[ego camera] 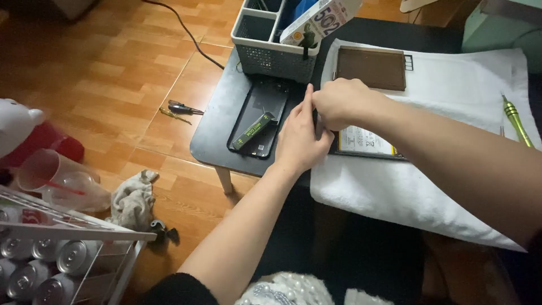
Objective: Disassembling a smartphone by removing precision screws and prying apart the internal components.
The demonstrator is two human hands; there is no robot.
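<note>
- An opened phone [364, 142], its pale battery label showing, is laid on a white towel [451, 101] spread over the right part of a dark low desk [217, 133].
- The phone's left edge is covered by both hands, which meet there.
- The left hand [302, 138] is laid flat at the towel's left border, fingers stretched upward and pressed against the phone's side; nothing is seen to be gripped in it.
- The right hand [339, 101] is curled into a narrow pinch just above the left one, at the phone's upper left corner; whether something small is held between its fingertips cannot be told.
- A brown flat panel [371, 68] is placed on the towel just beyond the hands, well clear of the phone.
- A green screwdriver [516, 120] is laid near the towel's right edge.
- A black back cover [261, 116] is laid on the bare desk left of the hands, and a narrow green-and-black strip [253, 131] is rested across it at a slant.
- A grey perforated basket [271, 42] is stood at the desk's far edge, with a white box [316, 22] leaning out of it.
- On the wooden floor [113, 73] two small screwdrivers [179, 110] are seen left of the desk, a crumpled rag [132, 200] nearer the wearer, and clear plastic cups [56, 178] beside it.
- Cans [45, 265] are stacked in a white wire rack [84, 231] at the lower left.
</note>
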